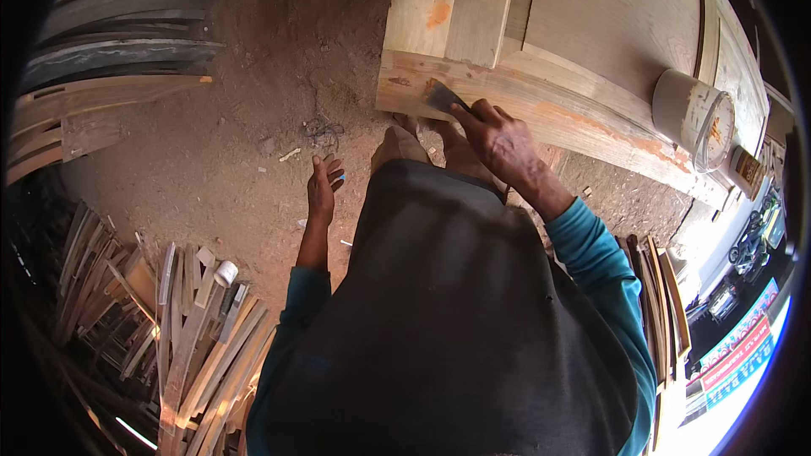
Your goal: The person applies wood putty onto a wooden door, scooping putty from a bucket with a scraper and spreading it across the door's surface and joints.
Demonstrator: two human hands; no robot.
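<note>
- Right hand (504, 142) holds a scraper (443, 99) tightly, slanted, likely so its flat end meets the wooden panel (608, 21).
- Left hand (321, 189) hangs empty, loosely spread.

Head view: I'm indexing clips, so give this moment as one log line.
right hand: grips scraper near corner of wooden panel | left hand: no tool, above dirt floor | white tub: on panel

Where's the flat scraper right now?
In the head view, the scraper is above centre, held in the right hand, over the lower left corner of the wooden panel.
</note>
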